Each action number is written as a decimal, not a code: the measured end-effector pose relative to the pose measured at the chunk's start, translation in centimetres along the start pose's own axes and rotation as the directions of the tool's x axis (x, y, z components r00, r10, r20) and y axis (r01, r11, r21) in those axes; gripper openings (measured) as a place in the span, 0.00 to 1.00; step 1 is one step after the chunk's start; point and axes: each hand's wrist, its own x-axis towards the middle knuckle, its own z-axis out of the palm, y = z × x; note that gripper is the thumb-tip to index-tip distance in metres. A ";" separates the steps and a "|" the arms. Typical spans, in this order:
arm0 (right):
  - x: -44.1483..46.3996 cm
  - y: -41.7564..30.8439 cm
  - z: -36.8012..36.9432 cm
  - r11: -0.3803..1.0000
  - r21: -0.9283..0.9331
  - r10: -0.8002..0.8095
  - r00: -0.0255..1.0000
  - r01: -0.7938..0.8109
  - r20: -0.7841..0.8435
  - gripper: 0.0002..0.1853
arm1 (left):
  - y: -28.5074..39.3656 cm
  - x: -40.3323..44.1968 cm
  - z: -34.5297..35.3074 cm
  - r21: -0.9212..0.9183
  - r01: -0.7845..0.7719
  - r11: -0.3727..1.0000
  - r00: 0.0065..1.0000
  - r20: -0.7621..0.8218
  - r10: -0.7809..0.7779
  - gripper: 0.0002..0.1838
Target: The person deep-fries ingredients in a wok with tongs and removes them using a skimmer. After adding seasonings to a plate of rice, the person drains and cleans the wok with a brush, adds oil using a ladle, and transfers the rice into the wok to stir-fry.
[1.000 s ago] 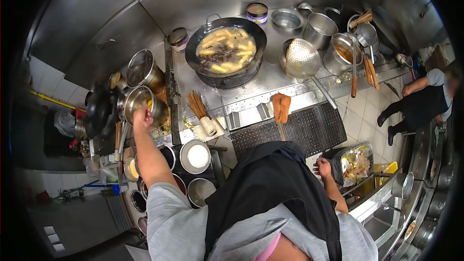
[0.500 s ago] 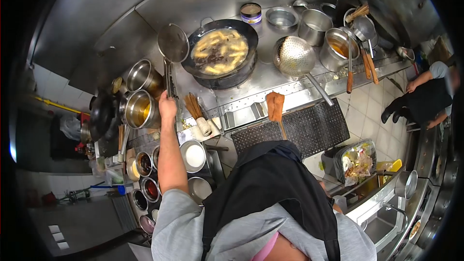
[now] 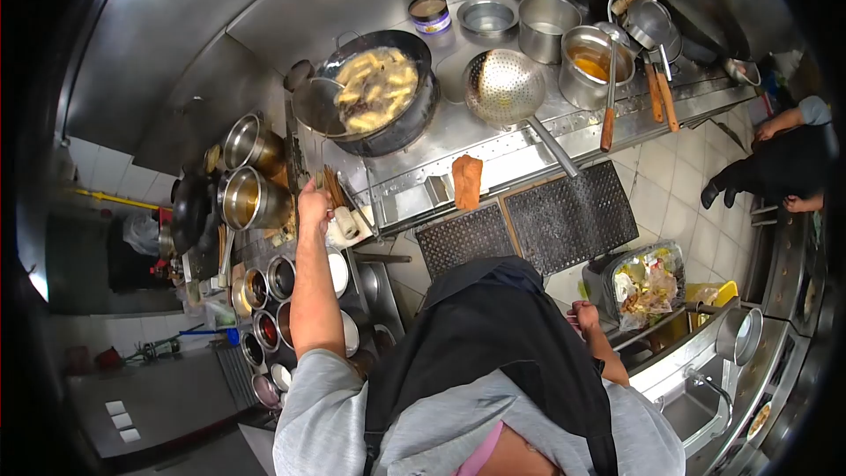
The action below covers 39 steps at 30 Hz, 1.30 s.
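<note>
My left hand (image 3: 315, 207) is closed around the handle of a wire-mesh skimmer (image 3: 312, 107). The skimmer's round head overlaps the left side of a black wok (image 3: 425, 57). Inside the wok, golden stick-shaped pieces of food (image 3: 377, 88) lie in bubbling oil. Just right of the left hand is a bamboo brush (image 3: 333, 187) with a pale wrapped handle. My right hand (image 3: 583, 316) is low beside my body, near a lined waste bin (image 3: 650, 295); its fingers are loosely bent and apart, and I see nothing in them.
A perforated ladle (image 3: 504, 86) rests right of the wok, its handle past the counter edge. Metal pots (image 3: 548, 26) stand behind it. Seasoning bowls (image 3: 266, 329) sit beside my left arm. A co-worker (image 3: 784, 159) stands at the far right. Brown cloth (image 3: 467, 182) hangs at the counter front.
The skimmer has moved from beside the wok to over its left side, lower and closer to the oil. My right hand has come into fuller view. The camera view has shifted.
</note>
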 end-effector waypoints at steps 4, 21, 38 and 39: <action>3.4 3.6 -3.3 0.996 -0.040 0.085 0.996 -0.084 0.018 0.09 | 0.7 -3.6 1.3 0.072 -0.001 0.997 0.999 -0.036 0.004 0.25; 3.0 -2.0 1.8 1.000 -0.017 -0.023 0.999 0.023 0.044 0.10 | 2.6 -2.5 -1.0 0.190 -0.239 0.952 0.948 -0.166 0.271 0.27; 2.2 5.1 2.7 0.994 0.106 -0.022 1.000 0.020 0.018 0.08 | -1.4 12.1 -0.6 -0.205 0.121 0.971 0.983 0.164 -0.088 0.36; 2.2 5.4 2.7 0.994 0.109 -0.030 0.999 0.029 0.011 0.07 | -1.3 12.2 0.1 -0.218 0.124 0.968 0.980 0.181 -0.085 0.35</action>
